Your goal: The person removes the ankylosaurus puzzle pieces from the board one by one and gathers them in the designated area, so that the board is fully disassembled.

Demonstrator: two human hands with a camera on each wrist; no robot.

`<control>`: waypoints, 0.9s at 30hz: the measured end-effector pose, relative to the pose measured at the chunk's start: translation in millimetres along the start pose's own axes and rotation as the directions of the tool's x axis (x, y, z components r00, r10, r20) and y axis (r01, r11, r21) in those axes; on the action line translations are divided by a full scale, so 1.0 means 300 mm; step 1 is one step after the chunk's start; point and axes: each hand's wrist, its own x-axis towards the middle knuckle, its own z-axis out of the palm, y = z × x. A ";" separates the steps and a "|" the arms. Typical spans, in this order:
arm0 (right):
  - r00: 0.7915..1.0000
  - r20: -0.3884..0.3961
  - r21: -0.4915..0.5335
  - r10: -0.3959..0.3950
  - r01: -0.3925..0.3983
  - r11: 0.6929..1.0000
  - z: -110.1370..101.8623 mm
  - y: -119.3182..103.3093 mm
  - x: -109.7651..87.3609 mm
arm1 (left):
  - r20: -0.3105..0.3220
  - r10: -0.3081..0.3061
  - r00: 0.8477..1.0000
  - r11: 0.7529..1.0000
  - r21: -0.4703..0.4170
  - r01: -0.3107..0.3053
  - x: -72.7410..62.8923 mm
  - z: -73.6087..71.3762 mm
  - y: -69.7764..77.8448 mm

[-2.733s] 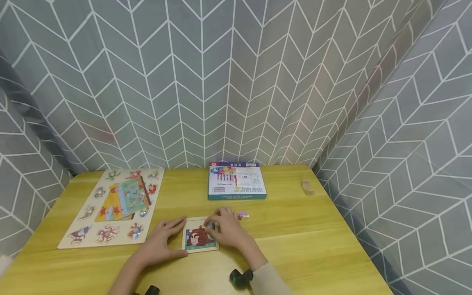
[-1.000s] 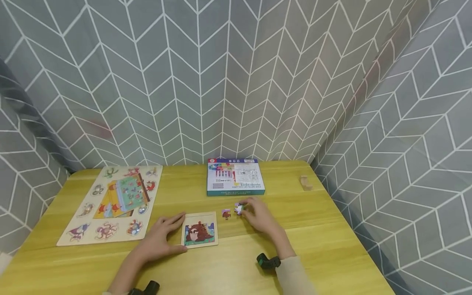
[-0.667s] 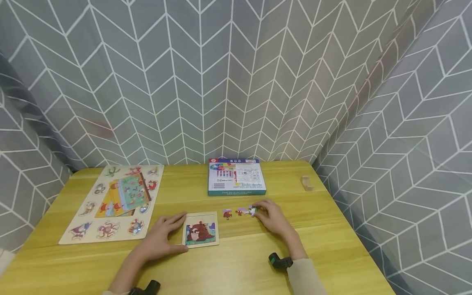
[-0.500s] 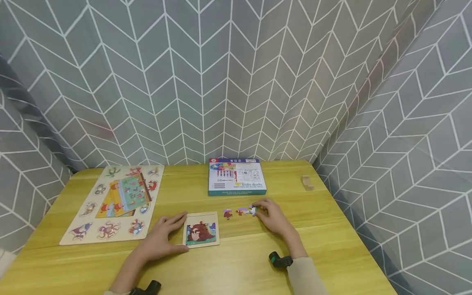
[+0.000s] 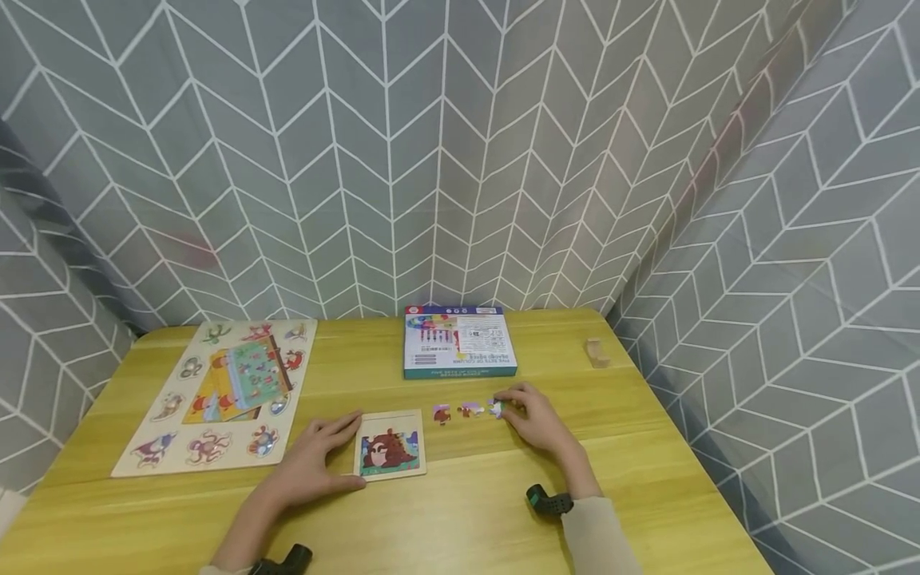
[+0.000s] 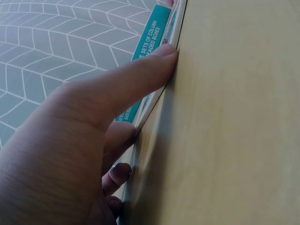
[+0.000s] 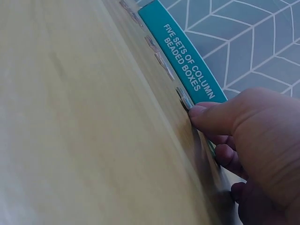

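In the head view, my left hand [image 5: 311, 463] holds the left side of a small square wooden jigsaw tray [image 5: 391, 422], thumb at its near corner and index finger at its far corner. A brown-haired animal picture fills the tray's lower part; the top strip is bare wood. Right of it, loose jigsaw pieces lie in a row, among them a brown-and-purple piece [image 5: 442, 414] and a purple-and-white piece [image 5: 470, 410]. At the row's right end my right hand [image 5: 533, 419] pinches a whitish jigsaw piece [image 7: 185, 98] between thumb and fingers, at table level.
Behind the pieces lies a boxed bead set [image 5: 460, 343]. A large sea-animal board [image 5: 144, 427] with picture cards [image 5: 255, 375] on it lies at the left. A small tan block [image 5: 596, 353] sits near the right edge. Patterned curtains [image 5: 388, 160] surround the table.
My right hand has left the tray and moved right to the loose pieces, which now lie spread in a row. Its piece has slid slightly apart from its neighbour. My left hand stays put.
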 end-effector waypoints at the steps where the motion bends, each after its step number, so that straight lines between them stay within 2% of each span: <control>1: 1.000 0.000 -0.002 -0.002 0.002 1.000 0.001 0.000 0.000 | 0.000 -0.003 1.000 1.000 0.001 0.003 -0.001 -0.001 -0.001; 13: 1.000 -0.007 0.029 0.003 -0.003 1.000 -0.003 -0.004 -0.006 | -0.002 -0.015 1.000 1.000 0.008 0.015 -0.004 0.000 -0.008; 19: 0.998 -0.055 0.054 0.031 -0.028 0.998 -0.006 -0.038 -0.003 | -0.013 -0.008 1.000 1.000 0.011 0.008 -0.001 -0.001 -0.008; 23: 0.996 -0.084 0.040 -0.020 0.023 0.999 0.025 -0.097 0.020 | -0.010 -0.004 1.000 1.000 0.013 0.005 -0.001 -0.002 -0.008; 27: 0.994 -0.057 0.021 -0.089 0.090 0.996 0.082 -0.159 0.046 | -0.005 -0.007 1.000 1.000 0.013 0.007 0.001 -0.003 -0.007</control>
